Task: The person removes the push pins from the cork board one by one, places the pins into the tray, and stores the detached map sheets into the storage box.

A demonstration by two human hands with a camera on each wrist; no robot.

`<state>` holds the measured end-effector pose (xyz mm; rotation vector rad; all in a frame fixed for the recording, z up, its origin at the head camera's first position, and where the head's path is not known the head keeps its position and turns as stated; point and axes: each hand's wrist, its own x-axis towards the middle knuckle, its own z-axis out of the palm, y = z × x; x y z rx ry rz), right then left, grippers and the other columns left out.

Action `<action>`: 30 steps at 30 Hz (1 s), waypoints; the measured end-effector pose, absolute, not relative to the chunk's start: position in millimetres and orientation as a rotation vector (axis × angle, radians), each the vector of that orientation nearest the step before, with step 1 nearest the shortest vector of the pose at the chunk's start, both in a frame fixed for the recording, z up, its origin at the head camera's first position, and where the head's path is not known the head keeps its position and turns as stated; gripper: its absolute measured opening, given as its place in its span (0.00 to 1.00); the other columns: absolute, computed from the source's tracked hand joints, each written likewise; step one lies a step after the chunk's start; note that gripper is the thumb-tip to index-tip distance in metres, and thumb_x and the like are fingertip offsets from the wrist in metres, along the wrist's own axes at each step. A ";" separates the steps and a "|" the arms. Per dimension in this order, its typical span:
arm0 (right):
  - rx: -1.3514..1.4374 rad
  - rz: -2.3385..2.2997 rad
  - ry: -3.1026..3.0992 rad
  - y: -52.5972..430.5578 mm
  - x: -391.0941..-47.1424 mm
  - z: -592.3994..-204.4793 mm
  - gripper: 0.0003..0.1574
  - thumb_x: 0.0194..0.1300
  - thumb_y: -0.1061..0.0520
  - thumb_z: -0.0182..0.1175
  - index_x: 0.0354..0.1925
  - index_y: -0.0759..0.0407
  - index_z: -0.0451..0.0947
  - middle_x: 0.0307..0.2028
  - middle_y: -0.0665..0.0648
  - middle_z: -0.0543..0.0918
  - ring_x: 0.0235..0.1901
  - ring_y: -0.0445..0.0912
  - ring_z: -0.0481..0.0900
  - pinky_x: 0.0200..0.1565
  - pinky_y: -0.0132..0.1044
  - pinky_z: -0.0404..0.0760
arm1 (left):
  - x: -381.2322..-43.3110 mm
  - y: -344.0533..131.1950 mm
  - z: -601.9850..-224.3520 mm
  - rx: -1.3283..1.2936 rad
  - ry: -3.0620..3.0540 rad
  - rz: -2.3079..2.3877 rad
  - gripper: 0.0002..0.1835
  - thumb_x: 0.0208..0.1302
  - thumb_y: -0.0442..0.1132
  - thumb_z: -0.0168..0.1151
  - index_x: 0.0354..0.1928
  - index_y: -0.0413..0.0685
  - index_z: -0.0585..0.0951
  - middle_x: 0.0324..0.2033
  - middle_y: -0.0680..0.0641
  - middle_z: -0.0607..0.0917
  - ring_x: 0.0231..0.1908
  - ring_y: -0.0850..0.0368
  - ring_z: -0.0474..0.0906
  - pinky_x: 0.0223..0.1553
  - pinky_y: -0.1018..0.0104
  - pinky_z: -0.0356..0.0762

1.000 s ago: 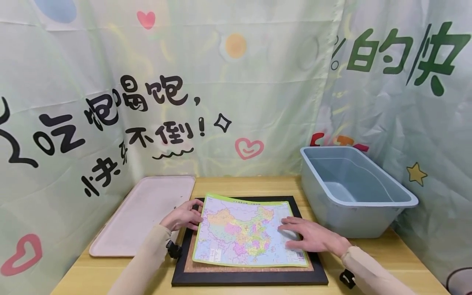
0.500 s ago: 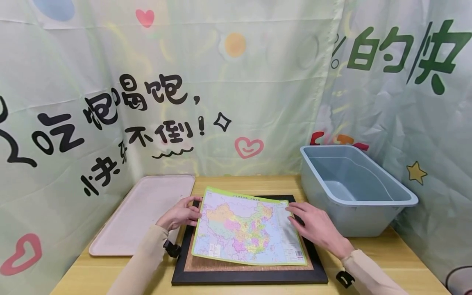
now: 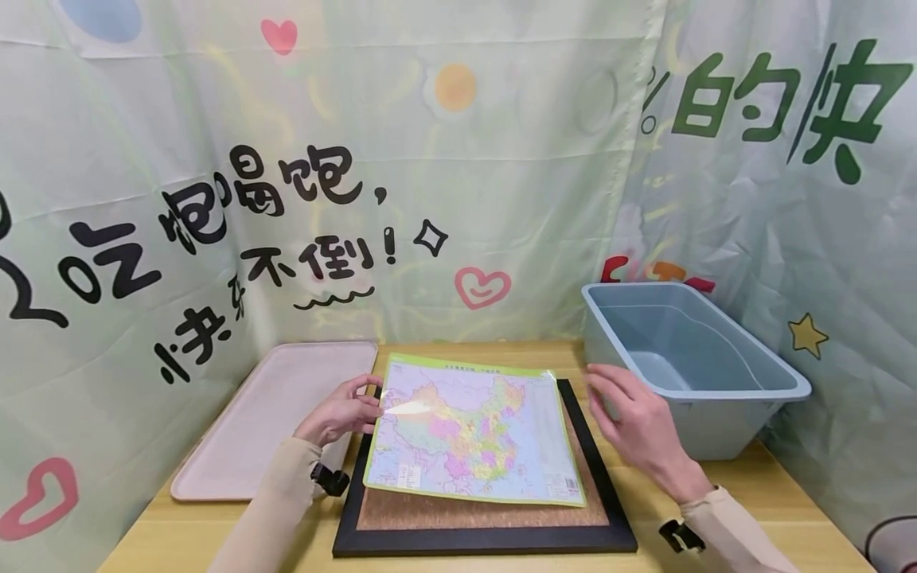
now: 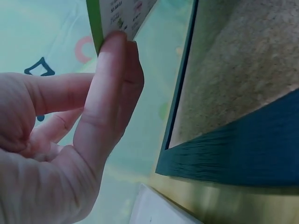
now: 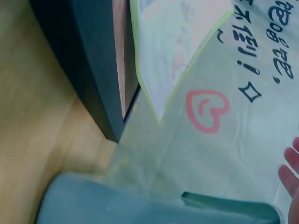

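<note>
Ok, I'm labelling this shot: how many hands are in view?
2. The left hand holds the map by its left edge; the right hand is apart from it, on the map's other side. Both show plainly in the head view.

Map (image 3: pixel 466 442) too finely printed to read; right hand (image 5: pixel 293 179) cropped in right-wrist view.

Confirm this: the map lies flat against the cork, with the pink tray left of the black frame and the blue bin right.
The map isn't flat: it's tilted up, away from the cork, as the left wrist view shows. The rest stands.
</note>
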<state>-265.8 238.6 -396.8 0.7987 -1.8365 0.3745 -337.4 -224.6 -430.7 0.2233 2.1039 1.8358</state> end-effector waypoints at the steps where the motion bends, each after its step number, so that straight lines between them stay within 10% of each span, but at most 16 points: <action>1: 0.784 0.383 -1.824 240.6 -265.9 -395.0 0.21 0.70 0.51 0.51 0.44 0.63 0.85 0.47 0.61 0.85 0.45 0.55 0.82 0.49 0.39 0.75 | -338.1 -224.8 -430.4 0.218 2.108 1.844 0.28 0.61 0.22 0.58 0.62 0.42 0.63 0.31 0.47 0.82 0.29 0.54 0.83 0.31 0.61 0.83; 6: 0.643 0.419 -1.782 254.3 -267.2 -393.2 0.18 0.64 0.53 0.56 0.45 0.62 0.85 0.46 0.62 0.85 0.46 0.58 0.81 0.60 0.27 0.67 | -340.8 -223.2 -429.4 0.158 2.120 1.903 0.27 0.62 0.22 0.57 0.62 0.43 0.65 0.30 0.46 0.80 0.27 0.56 0.82 0.27 0.64 0.82; 16: 0.331 0.484 -1.832 281.6 -262.2 -401.4 0.17 0.56 0.53 0.66 0.43 0.60 0.87 0.43 0.60 0.87 0.45 0.59 0.81 0.52 0.49 0.73 | -348.7 -215.8 -429.6 0.056 2.123 2.056 0.26 0.64 0.22 0.55 0.62 0.46 0.64 0.28 0.49 0.81 0.26 0.58 0.82 0.25 0.67 0.79; 30: 0.333 0.487 -1.813 289.2 -255.3 -409.4 0.22 0.63 0.44 0.61 0.36 0.62 0.87 0.33 0.63 0.87 0.38 0.59 0.80 0.69 0.52 0.60 | -360.1 -190.9 -414.6 -0.040 2.034 2.314 0.27 0.66 0.21 0.54 0.64 0.47 0.65 0.31 0.48 0.83 0.28 0.57 0.85 0.29 0.65 0.82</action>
